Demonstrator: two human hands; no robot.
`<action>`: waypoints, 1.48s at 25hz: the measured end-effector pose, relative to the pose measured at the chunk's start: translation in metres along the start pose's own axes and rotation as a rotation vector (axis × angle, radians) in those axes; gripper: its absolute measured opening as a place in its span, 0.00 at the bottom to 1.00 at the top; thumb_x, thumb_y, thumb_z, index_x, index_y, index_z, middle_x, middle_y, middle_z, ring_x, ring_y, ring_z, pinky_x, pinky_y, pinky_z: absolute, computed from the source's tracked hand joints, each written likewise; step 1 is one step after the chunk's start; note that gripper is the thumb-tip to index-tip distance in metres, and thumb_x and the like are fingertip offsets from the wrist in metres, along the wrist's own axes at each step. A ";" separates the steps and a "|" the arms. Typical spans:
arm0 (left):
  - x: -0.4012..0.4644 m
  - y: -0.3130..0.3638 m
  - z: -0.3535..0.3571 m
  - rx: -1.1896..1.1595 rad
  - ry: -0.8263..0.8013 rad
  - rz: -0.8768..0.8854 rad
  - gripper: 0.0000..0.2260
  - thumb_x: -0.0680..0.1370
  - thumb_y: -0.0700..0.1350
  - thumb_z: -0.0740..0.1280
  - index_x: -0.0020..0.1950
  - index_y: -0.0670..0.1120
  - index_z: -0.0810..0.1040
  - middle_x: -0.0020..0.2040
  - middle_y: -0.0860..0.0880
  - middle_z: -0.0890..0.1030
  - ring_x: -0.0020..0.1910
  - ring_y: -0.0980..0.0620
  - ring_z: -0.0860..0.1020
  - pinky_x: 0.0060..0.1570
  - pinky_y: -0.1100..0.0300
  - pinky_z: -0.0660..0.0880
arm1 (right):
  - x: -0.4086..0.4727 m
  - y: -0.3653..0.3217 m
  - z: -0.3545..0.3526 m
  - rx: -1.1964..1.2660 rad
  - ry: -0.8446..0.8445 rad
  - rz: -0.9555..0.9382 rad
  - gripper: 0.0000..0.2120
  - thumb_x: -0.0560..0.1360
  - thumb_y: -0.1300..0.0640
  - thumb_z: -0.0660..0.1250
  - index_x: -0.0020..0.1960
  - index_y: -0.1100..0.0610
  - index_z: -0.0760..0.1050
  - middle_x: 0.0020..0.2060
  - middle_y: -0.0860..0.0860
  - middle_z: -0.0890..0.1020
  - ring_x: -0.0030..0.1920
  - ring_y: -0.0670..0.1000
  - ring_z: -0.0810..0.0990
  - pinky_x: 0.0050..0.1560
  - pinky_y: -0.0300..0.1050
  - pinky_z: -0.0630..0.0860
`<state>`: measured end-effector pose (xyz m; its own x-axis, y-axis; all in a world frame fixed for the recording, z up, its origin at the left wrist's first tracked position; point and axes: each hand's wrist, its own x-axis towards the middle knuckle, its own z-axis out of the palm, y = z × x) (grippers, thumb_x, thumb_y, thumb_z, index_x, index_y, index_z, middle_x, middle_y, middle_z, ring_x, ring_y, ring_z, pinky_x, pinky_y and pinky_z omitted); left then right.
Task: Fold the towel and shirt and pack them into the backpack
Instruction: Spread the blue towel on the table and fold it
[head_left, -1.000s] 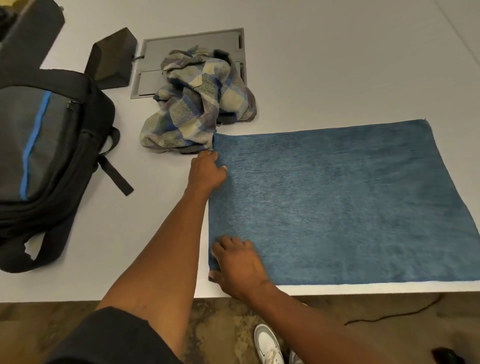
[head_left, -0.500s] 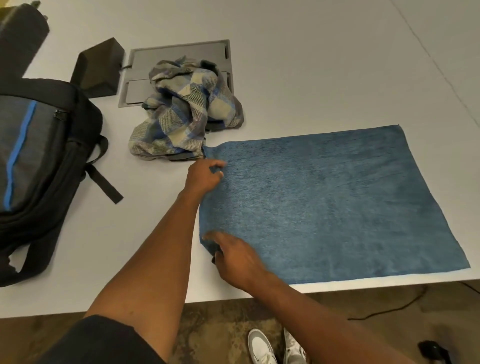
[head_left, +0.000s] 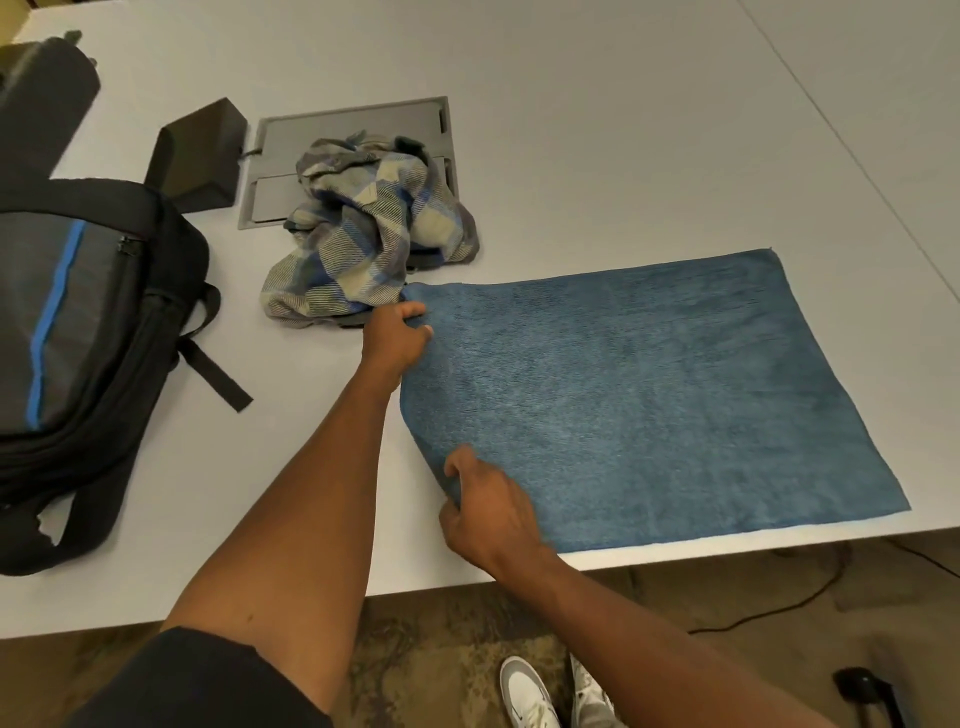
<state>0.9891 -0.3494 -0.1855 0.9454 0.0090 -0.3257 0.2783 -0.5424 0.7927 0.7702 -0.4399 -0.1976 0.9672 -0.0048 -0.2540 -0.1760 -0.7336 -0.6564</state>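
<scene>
The left hand (head_left: 397, 332) pinches the far left corner of the blue towel (head_left: 649, 395), and the right hand (head_left: 488, 512) pinches the near left corner; this left edge is already a little lifted from the table (head_left: 597, 130). The crumpled plaid shirt (head_left: 371, 234) touches the far corner, so I think it may be dragged along when the edge is carried over. The near edge of the towel lies just beside the table edge, so a pull toward the body could let it slip off. The backpack (head_left: 78, 332) waits at the left, well apart. The table is smooth and light grey, with a flat grey panel (head_left: 353, 124) under the shirt; below it are patterned carpet (head_left: 441, 649) and a dark cable (head_left: 769, 613).
</scene>
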 end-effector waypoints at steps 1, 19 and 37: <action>0.000 0.000 -0.001 -0.018 0.001 -0.014 0.20 0.75 0.34 0.70 0.67 0.41 0.77 0.64 0.42 0.79 0.60 0.46 0.78 0.64 0.49 0.75 | -0.001 0.001 -0.002 0.022 0.006 0.028 0.12 0.74 0.59 0.63 0.56 0.51 0.68 0.46 0.50 0.79 0.44 0.52 0.78 0.43 0.45 0.72; -0.039 0.096 0.081 -0.219 -0.171 0.077 0.45 0.69 0.77 0.56 0.76 0.47 0.64 0.71 0.48 0.71 0.69 0.47 0.71 0.70 0.43 0.68 | -0.042 0.074 -0.106 0.156 0.334 0.171 0.16 0.75 0.64 0.62 0.58 0.48 0.72 0.36 0.48 0.77 0.31 0.46 0.74 0.30 0.42 0.71; -0.065 0.230 0.272 -0.067 -0.405 0.186 0.37 0.76 0.72 0.52 0.80 0.53 0.56 0.73 0.43 0.70 0.71 0.44 0.69 0.70 0.42 0.68 | -0.087 0.236 -0.238 0.367 0.566 0.395 0.17 0.76 0.68 0.60 0.57 0.50 0.76 0.51 0.44 0.79 0.46 0.40 0.76 0.41 0.26 0.70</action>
<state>0.9455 -0.7038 -0.1220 0.8414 -0.4206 -0.3393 0.1328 -0.4477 0.8843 0.6885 -0.7745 -0.1612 0.7490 -0.6373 -0.1813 -0.4806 -0.3343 -0.8107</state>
